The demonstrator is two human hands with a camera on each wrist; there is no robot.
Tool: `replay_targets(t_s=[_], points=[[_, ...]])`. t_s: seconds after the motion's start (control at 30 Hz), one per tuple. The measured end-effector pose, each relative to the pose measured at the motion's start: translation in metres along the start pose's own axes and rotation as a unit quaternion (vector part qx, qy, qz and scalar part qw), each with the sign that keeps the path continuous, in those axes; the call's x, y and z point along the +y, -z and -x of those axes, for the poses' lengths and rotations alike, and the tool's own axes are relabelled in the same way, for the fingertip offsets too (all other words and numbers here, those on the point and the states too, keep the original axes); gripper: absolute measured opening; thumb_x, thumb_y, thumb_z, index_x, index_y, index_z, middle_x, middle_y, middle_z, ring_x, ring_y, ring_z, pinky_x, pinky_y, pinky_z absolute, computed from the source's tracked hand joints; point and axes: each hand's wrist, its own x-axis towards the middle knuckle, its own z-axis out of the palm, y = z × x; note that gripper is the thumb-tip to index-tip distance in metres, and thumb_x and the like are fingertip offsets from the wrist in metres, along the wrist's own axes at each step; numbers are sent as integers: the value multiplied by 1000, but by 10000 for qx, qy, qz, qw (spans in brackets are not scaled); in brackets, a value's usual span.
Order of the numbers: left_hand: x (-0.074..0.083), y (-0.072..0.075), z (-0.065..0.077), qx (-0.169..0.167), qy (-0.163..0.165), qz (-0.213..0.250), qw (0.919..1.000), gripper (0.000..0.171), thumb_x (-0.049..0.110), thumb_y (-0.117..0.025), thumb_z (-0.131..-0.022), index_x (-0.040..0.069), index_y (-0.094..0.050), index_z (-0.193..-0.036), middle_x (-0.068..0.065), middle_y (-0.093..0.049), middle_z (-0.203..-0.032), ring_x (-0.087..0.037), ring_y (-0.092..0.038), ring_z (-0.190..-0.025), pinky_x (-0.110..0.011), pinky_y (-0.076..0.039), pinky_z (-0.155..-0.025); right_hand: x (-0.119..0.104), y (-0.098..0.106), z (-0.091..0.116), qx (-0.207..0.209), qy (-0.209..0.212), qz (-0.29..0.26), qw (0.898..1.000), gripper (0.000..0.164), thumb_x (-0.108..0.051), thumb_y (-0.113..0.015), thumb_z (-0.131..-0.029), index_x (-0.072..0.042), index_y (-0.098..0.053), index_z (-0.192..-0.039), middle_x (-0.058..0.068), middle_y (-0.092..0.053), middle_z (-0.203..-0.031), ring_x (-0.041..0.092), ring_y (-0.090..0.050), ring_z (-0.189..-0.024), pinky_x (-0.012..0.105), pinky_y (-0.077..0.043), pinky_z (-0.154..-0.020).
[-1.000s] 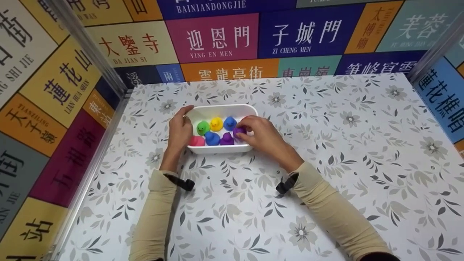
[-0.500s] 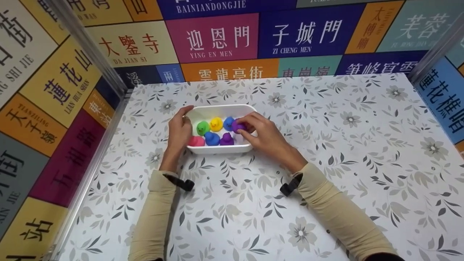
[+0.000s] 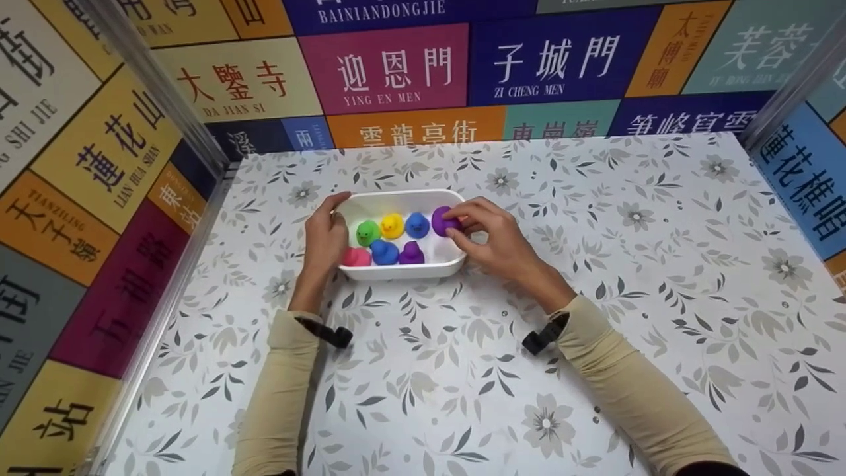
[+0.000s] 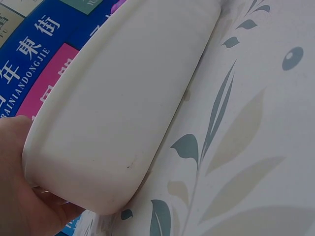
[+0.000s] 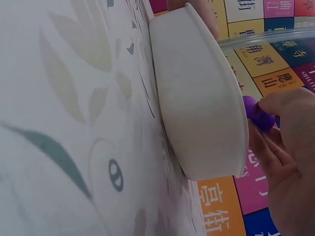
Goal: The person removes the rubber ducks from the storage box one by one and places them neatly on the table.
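A white plastic tub stands on the table with small rubber ducks inside. My left hand grips its left end; the left wrist view shows the thumb and fingers of that hand round the end wall. My right hand pinches a purple rubber duck at the tub's back right corner. In the right wrist view that duck shows beyond the rim. A green duck, a yellow duck and a blue duck form the back row. In front sit a pink duck, another blue duck and another purple duck.
A white cloth with grey leaves and flowers covers the table. Coloured panels with large lettering rise along the back, and more line the left and right sides.
My right hand has moved the purple duck from the tub's right side back over the blue duck, then rightward to the back right corner. The left hand stays on the tub's end.
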Motion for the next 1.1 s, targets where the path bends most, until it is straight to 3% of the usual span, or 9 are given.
replay_targets(t_s=[0.27,0.53,0.87,1.1], points=[[2,-1,0,-6,83,62,9999,48,5,-42,-108,14,-63,-150,-8,-63,-155,-22,-56,-146,-40,-40,-128,4,17,4,135,29,87,9999,36,-17,-87,-93,-10,-78,-127,10,-70,-123,19,-74,-99,26,-64,-90],[0,-1,0,-37,50,86,9999,48,5,-41,-108,13,-63,-149,-9,-63,-155,-22,-57,-143,-40,-43,-126,10,35,3,394,-94,171,9990,35,-12,-85,-94,-8,-78,-128,11,-71,-122,21,-74,-98,24,-63,-91],[-1,-1,2,-80,135,-13,9999,48,7,-40,-109,15,-62,-151,-7,-61,-157,-20,-55,-145,-41,-40,-128,23,43,2,647,-1051,319,9918,46,-17,-87,-93,-4,-72,-134,13,-73,-124,20,-73,-96,17,-59,-83],[2,-1,1,-114,224,32,9997,49,6,-40,-109,14,-61,-152,-8,-60,-158,-20,-54,-146,-40,-39,-129,36,47,6,67,-1624,762,9838,40,-11,-87,-92,-7,-74,-130,14,-74,-126,28,-75,-99,40,-64,-90]])
